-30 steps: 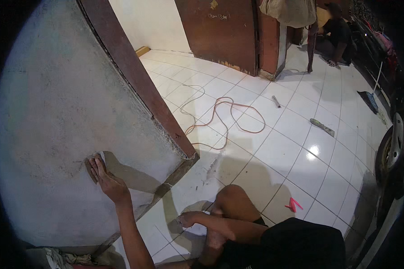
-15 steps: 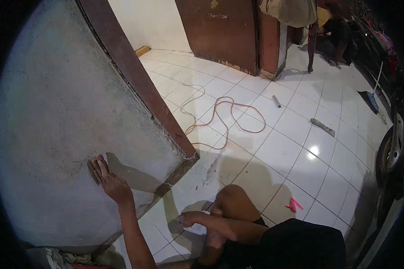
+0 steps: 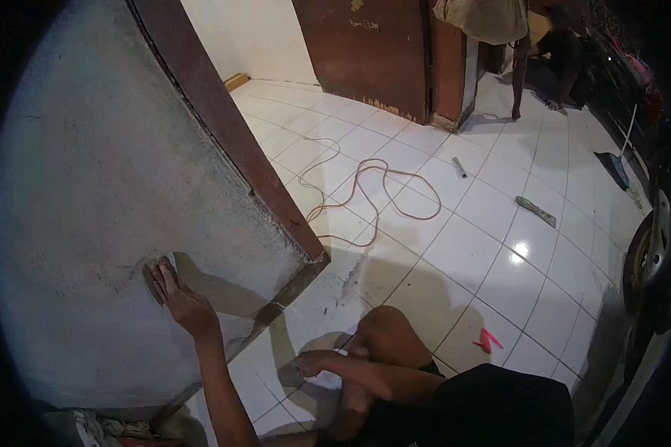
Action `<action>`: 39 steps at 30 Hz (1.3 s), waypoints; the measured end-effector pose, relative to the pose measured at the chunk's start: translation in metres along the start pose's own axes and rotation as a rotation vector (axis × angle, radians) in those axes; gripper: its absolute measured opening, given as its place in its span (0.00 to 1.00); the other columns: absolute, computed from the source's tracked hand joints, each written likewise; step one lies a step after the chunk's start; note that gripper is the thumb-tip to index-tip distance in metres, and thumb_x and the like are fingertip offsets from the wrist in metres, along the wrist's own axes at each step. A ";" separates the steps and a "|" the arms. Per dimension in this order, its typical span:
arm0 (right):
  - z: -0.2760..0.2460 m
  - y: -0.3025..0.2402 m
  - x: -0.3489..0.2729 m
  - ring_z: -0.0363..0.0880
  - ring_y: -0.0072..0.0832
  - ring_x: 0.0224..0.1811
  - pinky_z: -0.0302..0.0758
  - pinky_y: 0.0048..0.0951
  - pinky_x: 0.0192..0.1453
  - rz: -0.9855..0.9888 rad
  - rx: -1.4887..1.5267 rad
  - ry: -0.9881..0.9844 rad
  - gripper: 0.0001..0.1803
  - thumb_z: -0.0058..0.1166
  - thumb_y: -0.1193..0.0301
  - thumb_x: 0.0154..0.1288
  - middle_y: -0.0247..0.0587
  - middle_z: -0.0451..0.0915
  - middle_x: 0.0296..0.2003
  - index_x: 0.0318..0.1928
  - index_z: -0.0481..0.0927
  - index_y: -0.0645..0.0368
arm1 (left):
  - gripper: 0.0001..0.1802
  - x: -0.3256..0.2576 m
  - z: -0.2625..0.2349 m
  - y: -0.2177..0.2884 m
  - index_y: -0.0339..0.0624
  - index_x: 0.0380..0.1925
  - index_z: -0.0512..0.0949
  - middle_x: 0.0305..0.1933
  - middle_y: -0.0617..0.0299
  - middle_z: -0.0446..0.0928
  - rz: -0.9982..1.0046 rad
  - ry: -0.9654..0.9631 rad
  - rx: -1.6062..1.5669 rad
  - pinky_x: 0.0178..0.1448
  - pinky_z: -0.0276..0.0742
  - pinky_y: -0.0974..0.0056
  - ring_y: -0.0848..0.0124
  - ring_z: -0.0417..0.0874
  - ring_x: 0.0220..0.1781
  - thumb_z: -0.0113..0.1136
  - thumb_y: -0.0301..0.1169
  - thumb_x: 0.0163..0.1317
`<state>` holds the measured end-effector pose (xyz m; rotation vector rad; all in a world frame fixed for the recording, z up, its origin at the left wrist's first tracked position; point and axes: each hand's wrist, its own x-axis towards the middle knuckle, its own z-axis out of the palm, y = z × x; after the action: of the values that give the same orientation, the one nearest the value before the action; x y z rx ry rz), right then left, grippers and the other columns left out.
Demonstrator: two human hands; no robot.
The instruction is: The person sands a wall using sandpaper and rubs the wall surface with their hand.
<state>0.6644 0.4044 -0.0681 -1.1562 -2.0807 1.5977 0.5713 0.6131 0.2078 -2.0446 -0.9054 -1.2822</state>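
Note:
My left hand (image 3: 185, 299) is pressed against the rough grey plastered wall (image 3: 89, 208). Its fingers hold a small brown piece of sandpaper (image 3: 153, 281) flat on the surface. A paler patch shows on the wall around it. My right hand (image 3: 311, 363) is low over the floor by my bent knee (image 3: 388, 331), its fingers curled in and dusty grey. Whatever it may hold is hidden.
A brown door frame (image 3: 246, 167) edges the wall. An orange cable (image 3: 417, 217) loops over the white tiles. A putty knife (image 3: 537, 211), a short metal tube (image 3: 459, 167) and a pink plastic piece (image 3: 487, 341) lie rightward. Another person (image 3: 559, 63) sits far back.
My left hand and the sandpaper have shifted very slightly on the wall. The right hand stays about where it was.

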 end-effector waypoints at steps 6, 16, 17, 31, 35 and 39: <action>-0.001 0.001 0.003 0.82 0.39 0.37 0.77 0.38 0.40 -0.003 -0.016 -0.010 0.19 0.51 0.63 0.59 0.52 0.83 0.37 0.40 0.81 0.69 | 0.26 -0.001 0.002 0.000 0.31 0.69 0.57 0.71 0.44 0.63 -0.036 -0.002 0.007 0.77 0.55 0.50 0.51 0.60 0.75 0.40 0.20 0.71; -0.003 -0.001 0.008 0.82 0.40 0.37 0.77 0.39 0.39 -0.016 -0.040 -0.021 0.19 0.52 0.63 0.58 0.53 0.83 0.37 0.39 0.81 0.69 | 0.25 0.001 -0.001 0.005 0.31 0.68 0.57 0.70 0.44 0.64 -0.046 -0.025 0.000 0.76 0.55 0.48 0.50 0.60 0.75 0.39 0.21 0.72; -0.002 -0.002 0.009 0.82 0.40 0.37 0.77 0.39 0.39 -0.018 -0.041 -0.020 0.19 0.52 0.64 0.58 0.53 0.83 0.37 0.39 0.81 0.69 | 0.24 0.001 -0.001 0.006 0.30 0.68 0.58 0.70 0.43 0.65 -0.036 -0.024 0.023 0.76 0.57 0.48 0.51 0.61 0.74 0.40 0.21 0.72; 0.004 0.000 0.008 0.82 0.41 0.36 0.77 0.41 0.38 -0.016 -0.055 -0.053 0.18 0.52 0.65 0.57 0.54 0.83 0.37 0.39 0.81 0.69 | 0.24 0.000 0.001 0.007 0.30 0.67 0.60 0.69 0.44 0.66 -0.016 0.012 0.010 0.76 0.59 0.48 0.50 0.63 0.73 0.43 0.21 0.72; 0.003 0.001 0.009 0.82 0.42 0.36 0.77 0.41 0.38 -0.018 -0.060 -0.055 0.18 0.52 0.65 0.57 0.55 0.83 0.37 0.39 0.81 0.69 | 0.24 0.001 0.000 0.009 0.30 0.67 0.59 0.69 0.45 0.66 -0.044 0.019 -0.013 0.76 0.59 0.48 0.50 0.62 0.74 0.43 0.21 0.72; 0.001 0.001 0.010 0.82 0.42 0.36 0.77 0.41 0.38 -0.021 -0.070 -0.045 0.18 0.53 0.65 0.56 0.55 0.83 0.37 0.38 0.81 0.69 | 0.25 0.000 0.000 0.012 0.30 0.68 0.58 0.70 0.44 0.64 -0.049 0.023 -0.065 0.77 0.54 0.49 0.50 0.60 0.75 0.40 0.22 0.72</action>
<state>0.6579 0.4110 -0.0718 -1.1269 -2.1856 1.5675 0.5803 0.6058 0.2069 -2.0645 -0.9199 -1.3747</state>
